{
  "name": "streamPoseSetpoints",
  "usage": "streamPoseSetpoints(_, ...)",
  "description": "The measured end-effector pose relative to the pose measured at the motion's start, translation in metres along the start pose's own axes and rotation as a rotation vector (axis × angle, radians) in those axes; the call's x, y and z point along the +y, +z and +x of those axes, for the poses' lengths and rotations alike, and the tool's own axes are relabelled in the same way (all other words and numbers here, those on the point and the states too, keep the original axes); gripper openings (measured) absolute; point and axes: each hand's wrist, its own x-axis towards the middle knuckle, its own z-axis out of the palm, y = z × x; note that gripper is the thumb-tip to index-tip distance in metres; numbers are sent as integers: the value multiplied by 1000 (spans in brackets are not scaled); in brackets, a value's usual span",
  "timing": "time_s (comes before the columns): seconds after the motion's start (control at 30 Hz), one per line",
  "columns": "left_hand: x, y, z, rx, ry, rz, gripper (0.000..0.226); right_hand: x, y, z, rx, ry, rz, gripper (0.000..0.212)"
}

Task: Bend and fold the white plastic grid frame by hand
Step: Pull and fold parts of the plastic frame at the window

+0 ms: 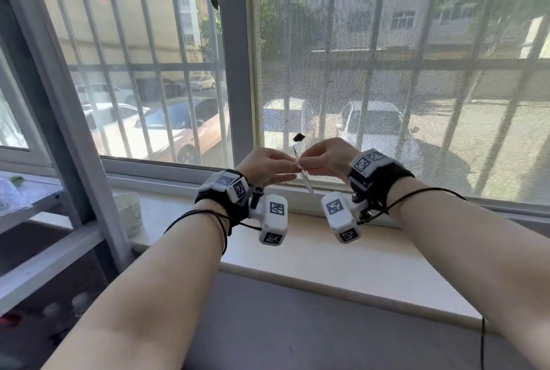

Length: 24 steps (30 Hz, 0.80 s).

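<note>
Both my hands are raised in front of the window, above the sill. Between them I pinch a thin white plastic frame point(306, 183), seen almost edge-on as a narrow pale strip that runs from about the fingertips down and to the right. My left hand point(268, 165) grips it from the left with thumb and fingers. My right hand point(326, 158) grips it from the right, fingertips almost touching the left ones. The grid pattern is not visible at this angle, and most of the frame is hidden by my fingers.
A pale stone windowsill point(342, 262) runs below my hands. A white cup point(130, 214) stands at its left end. Behind it are the sliding window frame point(238, 72), a mesh screen point(387, 101) with a small black tab point(298, 138), and outside bars. A shelf point(29, 200) is at far left.
</note>
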Motion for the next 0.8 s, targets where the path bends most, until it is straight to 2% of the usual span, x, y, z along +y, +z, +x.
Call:
streamPoseSetpoints(0.17, 0, 0, -2, 37, -5, 4, 4, -1, 4, 0, -3, 11, 0, 12)
streamPoseSetpoints(0.43, 4, 2, -5, 105, -46, 46, 11, -5, 5, -7, -31, 22, 42, 13)
streamPoseSetpoints(0.63, 9, 8, -10, 110, -51, 72, 8, -7, 5, -10, -22, 22, 11, 7)
streamPoseSetpoints(0.8, 11, 9, -11, 110, -53, 84, 11, -7, 5, -9, -12, 27, 23, 9)
